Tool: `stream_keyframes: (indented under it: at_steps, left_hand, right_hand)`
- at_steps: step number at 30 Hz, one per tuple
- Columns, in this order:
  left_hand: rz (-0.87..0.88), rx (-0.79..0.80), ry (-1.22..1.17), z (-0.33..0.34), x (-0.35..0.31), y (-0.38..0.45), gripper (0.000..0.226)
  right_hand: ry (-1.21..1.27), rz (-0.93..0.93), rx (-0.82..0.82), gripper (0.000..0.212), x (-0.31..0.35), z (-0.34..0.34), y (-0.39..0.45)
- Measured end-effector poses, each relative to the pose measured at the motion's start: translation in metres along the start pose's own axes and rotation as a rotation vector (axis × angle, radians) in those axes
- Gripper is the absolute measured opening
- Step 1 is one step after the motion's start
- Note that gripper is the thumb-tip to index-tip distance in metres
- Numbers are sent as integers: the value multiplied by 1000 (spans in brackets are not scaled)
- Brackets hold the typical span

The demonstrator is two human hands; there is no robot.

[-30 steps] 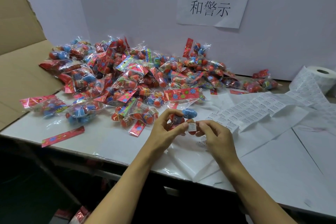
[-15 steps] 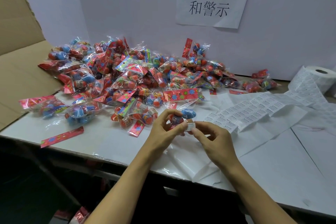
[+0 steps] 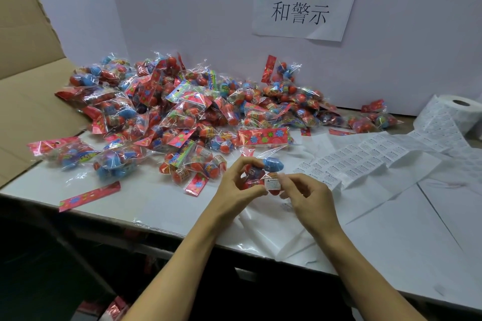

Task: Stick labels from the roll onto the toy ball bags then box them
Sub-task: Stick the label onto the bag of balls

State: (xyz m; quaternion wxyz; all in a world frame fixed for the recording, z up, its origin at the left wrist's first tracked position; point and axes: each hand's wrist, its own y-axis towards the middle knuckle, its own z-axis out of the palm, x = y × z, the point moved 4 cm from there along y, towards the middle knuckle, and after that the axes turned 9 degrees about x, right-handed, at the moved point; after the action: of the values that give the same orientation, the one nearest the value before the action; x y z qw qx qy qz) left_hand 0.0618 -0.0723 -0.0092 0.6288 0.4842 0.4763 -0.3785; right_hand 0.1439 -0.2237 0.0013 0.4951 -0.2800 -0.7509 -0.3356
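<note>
My left hand (image 3: 236, 187) grips a clear toy ball bag (image 3: 260, 172) with red and blue balls just above the white table (image 3: 391, 237). A small white warning label (image 3: 272, 184) sits on the bag's front. My right hand (image 3: 307, 197) pinches the label's right edge against the bag. Behind them lies a big heap of toy ball bags (image 3: 182, 112) with red header cards. The label roll (image 3: 455, 114) stands at the far right, and its unrolled strip of labels (image 3: 365, 156) trails across the table toward my hands.
An open cardboard box flap (image 3: 28, 101) lies at the left of the table. A white wall with a paper sign (image 3: 305, 0) closes the back. A loose red header card (image 3: 90, 195) lies near the front edge. Empty backing paper (image 3: 273, 232) spreads under my hands.
Both hands have stayed together on the bag. The right fingers have shifted along the label, which now lies flat and faces me.
</note>
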Motion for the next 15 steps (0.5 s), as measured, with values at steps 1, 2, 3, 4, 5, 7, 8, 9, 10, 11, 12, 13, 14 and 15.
stream_keyframes:
  at_steps: [1,2,3,4,5,7,8,9,10,11,12,13,14,15]
  left_hand:
    - [7,6,0,0,0,0,43]
    - [11,5,2,1,-1,0,43]
    - [11,-5,5,0,-1,0,42]
    - [3,-20,0,0,-1,0,40]
    - [-4,-28,-16,-1,0,0,39]
    - [-16,-19,-40,0,1,0,37]
    - [-24,-6,-35,0,2,0,39]
    - [-24,13,-34,1,2,1,43]
    - [-24,28,-36,1,2,1,50]
    - [-24,30,-43,2,2,1,58]
    - [-19,21,-54,2,2,1,66]
    - [-8,5,-62,1,3,1,72]
    - [-7,-17,-78,-1,2,1,76]
    - [-11,-34,-85,-2,1,1,78]
  right_hand:
    - [-5,-1,6,10,1,0,0]
    - [-5,8,6,12,-1,0,1]
    - [13,31,-3,17,-4,-1,2]
    - [60,65,-17,21,-7,-3,3]
    - [121,104,-25,21,-8,-3,5]
    - [202,144,-7,14,-8,-4,7]
    - [230,154,30,22,-7,-4,8]
    - [267,166,72,32,-6,-2,8]
    - [299,171,107,36,-5,-1,9]
    - [322,175,127,34,-4,-1,9]
    - [324,180,132,29,-4,-2,9]
    - [330,193,118,27,-4,-4,10]
    - [351,208,90,25,-6,-7,10]
    - [378,237,68,25,-8,-9,9]
